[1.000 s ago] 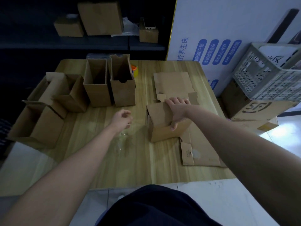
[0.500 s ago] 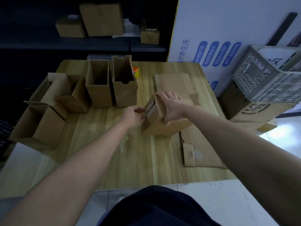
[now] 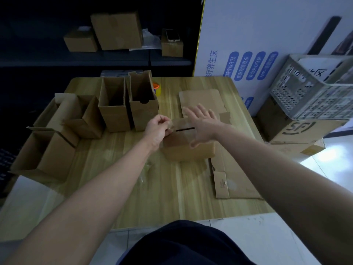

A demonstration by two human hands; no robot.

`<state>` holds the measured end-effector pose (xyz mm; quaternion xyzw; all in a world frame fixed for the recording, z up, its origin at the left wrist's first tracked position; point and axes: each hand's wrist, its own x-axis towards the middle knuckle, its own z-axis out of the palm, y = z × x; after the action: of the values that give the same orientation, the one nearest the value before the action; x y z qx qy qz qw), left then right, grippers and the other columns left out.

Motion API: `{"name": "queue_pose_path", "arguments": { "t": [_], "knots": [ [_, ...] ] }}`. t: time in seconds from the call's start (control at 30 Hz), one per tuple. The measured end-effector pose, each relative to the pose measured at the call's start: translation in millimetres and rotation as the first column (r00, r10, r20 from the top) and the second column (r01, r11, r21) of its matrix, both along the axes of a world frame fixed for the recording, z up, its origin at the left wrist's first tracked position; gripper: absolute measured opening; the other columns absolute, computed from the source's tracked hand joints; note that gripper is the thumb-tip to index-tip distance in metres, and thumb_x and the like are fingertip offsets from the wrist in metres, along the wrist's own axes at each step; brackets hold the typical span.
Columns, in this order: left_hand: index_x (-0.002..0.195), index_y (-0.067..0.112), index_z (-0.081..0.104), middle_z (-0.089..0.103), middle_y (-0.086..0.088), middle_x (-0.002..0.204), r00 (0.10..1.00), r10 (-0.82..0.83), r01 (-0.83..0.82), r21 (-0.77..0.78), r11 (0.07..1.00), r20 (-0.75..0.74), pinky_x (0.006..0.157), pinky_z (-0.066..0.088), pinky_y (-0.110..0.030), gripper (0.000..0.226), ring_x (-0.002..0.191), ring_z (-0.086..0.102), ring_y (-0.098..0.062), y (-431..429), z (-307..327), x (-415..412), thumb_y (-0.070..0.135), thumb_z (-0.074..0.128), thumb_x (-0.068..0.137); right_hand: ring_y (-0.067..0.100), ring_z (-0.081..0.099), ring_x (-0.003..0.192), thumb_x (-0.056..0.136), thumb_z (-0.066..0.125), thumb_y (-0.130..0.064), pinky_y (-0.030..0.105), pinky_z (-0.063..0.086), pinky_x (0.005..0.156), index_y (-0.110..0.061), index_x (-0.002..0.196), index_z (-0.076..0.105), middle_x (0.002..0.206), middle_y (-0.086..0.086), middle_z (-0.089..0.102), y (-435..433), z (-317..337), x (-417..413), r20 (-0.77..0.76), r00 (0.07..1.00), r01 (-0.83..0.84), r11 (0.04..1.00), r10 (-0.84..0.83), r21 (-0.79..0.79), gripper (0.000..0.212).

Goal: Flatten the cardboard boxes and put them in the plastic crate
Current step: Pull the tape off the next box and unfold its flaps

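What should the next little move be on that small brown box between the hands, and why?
Probably press the right hand down to steady the small brown cardboard box while the left hand peels at its top edge: the left pinches there, the right is spread open, and the box stands unflattened.

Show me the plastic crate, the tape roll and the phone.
plastic crate [image 3: 301, 97], head view, its mesh side wall.
tape roll [image 3: 157, 89], head view, its outer rim.
phone [image 3: 172, 35], head view, its face.
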<state>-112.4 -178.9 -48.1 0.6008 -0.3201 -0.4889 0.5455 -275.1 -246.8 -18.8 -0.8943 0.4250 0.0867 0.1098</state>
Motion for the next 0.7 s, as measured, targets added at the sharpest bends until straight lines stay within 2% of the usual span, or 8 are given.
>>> {"name": "queue_pose_path", "arguments": {
  "t": [0.1,0.2,0.3,0.37,0.43,0.53,0.63,0.7],
  "knots": [
    [0.083,0.008,0.053,0.06,-0.013,0.092,0.97,-0.045,0.047,0.004,0.999,-0.237,0.088,0.054,-0.037,0.016,0.096,0.061,-0.026,1.9,6.6,-9.8,-0.003,0.047,0.093,0.03,0.0,0.146,0.06,0.08,-0.056,0.058,-0.002,0.113,-0.02,0.15,-0.013,0.159,0.008,0.006,5.6,-10.5,13.5,-0.163,0.987,0.012,1.0,-0.016,-0.025,0.133],
    [0.088,0.006,0.051,0.061,-0.015,0.085,0.916,0.05,-0.042,0.029,0.999,-0.397,0.082,0.056,-0.039,0.015,0.081,0.066,-0.025,5.6,9.1,-5.9,-0.005,0.043,0.093,0.032,0.018,0.142,0.058,0.082,-0.054,0.059,0.007,0.113,-0.017,0.15,-0.002,0.155,0.01,0.017,8.5,-19.6,10.4,-0.111,0.992,0.054,0.998,-0.056,-0.028,0.131],
    [0.087,0.006,0.05,0.056,-0.012,0.077,0.868,0.205,-0.179,0.101,0.979,-0.453,0.073,0.057,-0.035,0.016,0.065,0.061,-0.02,8.6,8.6,5.8,-0.007,0.042,0.092,0.033,0.016,0.141,0.058,0.08,-0.056,0.064,0.005,0.11,-0.02,0.15,-0.01,0.154,0.008,0.015,7.4,-27.7,2.6,-0.091,0.994,0.05,0.994,-0.058,-0.093,0.133],
    [0.089,0.005,0.051,0.057,-0.011,0.074,0.864,0.23,-0.186,0.141,0.972,-0.448,0.067,0.056,-0.032,0.013,0.06,0.059,-0.018,11.4,9.8,8.2,-0.005,0.043,0.093,0.034,0.008,0.143,0.056,0.078,-0.061,0.064,0.001,0.11,-0.023,0.147,-0.021,0.155,0.008,0.011,9.3,-32.0,3.1,-0.12,0.992,0.035,0.993,-0.048,-0.115,0.14],
    [0.093,0.004,0.052,0.057,-0.011,0.071,0.864,0.222,-0.168,0.158,0.973,-0.452,0.06,0.056,-0.03,0.011,0.057,0.058,-0.017,13.9,10.8,9.3,-0.003,0.044,0.093,0.034,0.008,0.143,0.055,0.079,-0.061,0.062,0.001,0.111,-0.021,0.146,-0.022,0.154,0.009,0.012,12.6,-36.2,6.5,-0.115,0.993,0.019,0.988,-0.037,-0.156,0.142],
    [0.097,0.008,0.054,0.056,-0.009,0.076,0.889,0.257,-0.219,0.142,0.965,-0.38,0.056,0.052,-0.028,0.01,0.061,0.055,-0.016,16.3,8.7,19.1,0.0,0.049,0.092,0.03,0.018,0.139,0.056,0.081,-0.053,0.061,0.004,0.112,-0.017,0.149,-0.002,0.148,0.008,0.024,13.8,-39.1,10.2,-0.036,0.999,-0.015,0.974,0.007,-0.226,0.13],
    [0.113,0.02,0.047,0.058,-0.008,0.099,0.905,0.396,-0.38,0.123,0.917,-0.155,0.065,0.05,-0.026,0.03,0.07,0.055,-0.014,15.1,0.8,32.1,0.006,0.058,0.089,0.03,0.022,0.137,0.056,0.08,-0.052,0.061,0.002,0.112,-0.016,0.148,0.008,0.145,0.006,0.027,9.9,-33.4,12.1,-0.003,0.999,-0.051,0.971,0.051,-0.232,0.122],
    [0.118,0.021,0.044,0.055,-0.007,0.109,0.908,0.417,-0.417,0.114,0.902,0.022,0.076,0.051,-0.028,0.038,0.083,0.059,-0.015,14.4,-2.5,37.5,0.008,0.061,0.087,0.03,0.022,0.137,0.057,0.08,-0.053,0.061,0.002,0.112,-0.017,0.147,0.009,0.145,0.006,0.027,6.3,-28.4,13.1,0.003,0.998,-0.055,0.974,0.057,-0.219,0.121]
  ]
}}
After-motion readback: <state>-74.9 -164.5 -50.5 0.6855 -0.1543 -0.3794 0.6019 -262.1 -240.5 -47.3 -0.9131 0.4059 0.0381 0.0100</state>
